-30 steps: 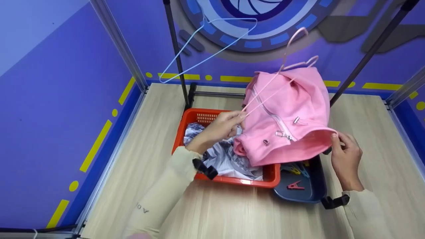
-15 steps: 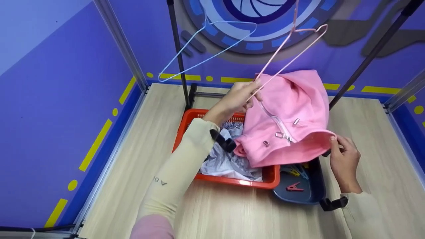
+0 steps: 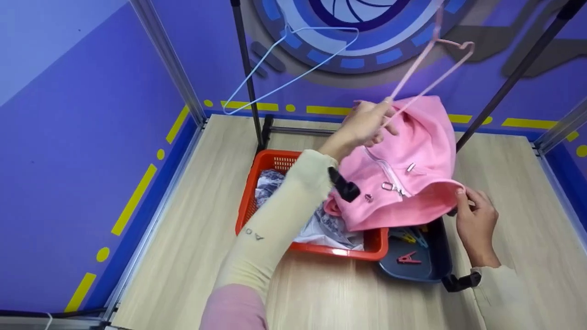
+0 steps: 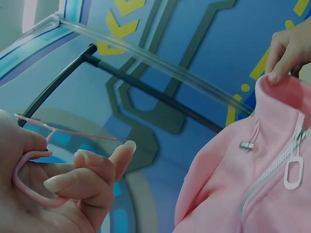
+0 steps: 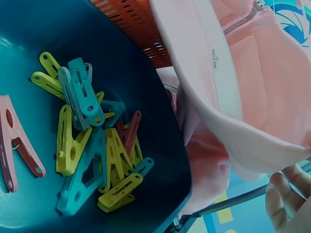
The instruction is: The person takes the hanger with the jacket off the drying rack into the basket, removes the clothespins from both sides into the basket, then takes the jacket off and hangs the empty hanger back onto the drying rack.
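My left hand (image 3: 364, 123) holds one end of a pink wire hanger (image 3: 436, 34), whose hook points up beyond the top of the head view. In the left wrist view, the hanger's rounded end (image 4: 36, 187) loops across my curled fingers (image 4: 82, 187). A pink zip-up jacket (image 3: 426, 151) lies over the basket and tub, its neck opening facing me. My right hand (image 3: 477, 220) pinches the edge of that opening on the right side. The zipper (image 3: 387, 172) runs down the jacket's front, partly hidden by my left arm. The hanger is in front of the jacket's far part.
Under the jacket stand an orange basket (image 3: 337, 252) with grey-and-white cloth (image 3: 316, 231) and a dark blue tub (image 3: 412, 272) with several clothespins (image 5: 80, 92). A light blue hanger (image 3: 323, 28) hangs at the back left, by the rack's black pole (image 3: 247, 78).
My left hand has moved up and to the right with the pink hanger, which now stands higher above the jacket. The right hand and jacket have barely moved.
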A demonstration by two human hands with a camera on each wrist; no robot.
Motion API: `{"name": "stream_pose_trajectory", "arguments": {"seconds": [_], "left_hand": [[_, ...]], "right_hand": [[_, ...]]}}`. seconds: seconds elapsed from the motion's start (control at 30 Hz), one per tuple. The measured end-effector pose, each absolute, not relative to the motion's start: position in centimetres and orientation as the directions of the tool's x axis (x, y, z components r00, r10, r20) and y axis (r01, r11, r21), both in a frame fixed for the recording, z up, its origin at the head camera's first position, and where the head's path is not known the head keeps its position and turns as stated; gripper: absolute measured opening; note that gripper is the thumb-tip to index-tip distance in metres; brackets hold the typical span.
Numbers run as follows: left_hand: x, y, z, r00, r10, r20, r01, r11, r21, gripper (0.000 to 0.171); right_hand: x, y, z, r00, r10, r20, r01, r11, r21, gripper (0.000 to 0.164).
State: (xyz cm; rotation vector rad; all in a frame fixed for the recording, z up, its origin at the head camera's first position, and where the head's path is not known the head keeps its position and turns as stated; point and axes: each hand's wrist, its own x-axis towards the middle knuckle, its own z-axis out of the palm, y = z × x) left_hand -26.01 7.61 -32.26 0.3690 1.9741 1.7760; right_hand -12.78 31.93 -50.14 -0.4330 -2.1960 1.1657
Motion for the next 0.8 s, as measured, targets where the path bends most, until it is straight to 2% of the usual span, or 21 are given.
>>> {"name": "stream_pose_trajectory", "arguments": {"seconds": [0.2, 0.4, 0.8], "left_hand": [[-25.1, 12.1, -32.4, -0.882, 0.439, -0.172, -0.07, 0.239, 0.969, 0.035], [-24.5, 15.2, -32.9, -0.903, 0.393, -0.176, -0.049, 0.311, 0.949, 0.046], [-22.4, 15.3, -33.8, -0.866, 0.475, -0.159, 0.017, 0.345, 0.938, 0.05]], "right_hand": [[-12.8, 31.8, -50.1, -0.761, 0.541, 0.358, 0.011, 0.563, -0.827, 0.03], [-12.8, 31.8, -50.3, -0.76, 0.538, 0.365, 0.021, 0.581, -0.813, 0.029], [-12.8, 31.9, -50.3, -0.753, 0.543, 0.372, -0.001, 0.564, -0.826, 0.027]]}}
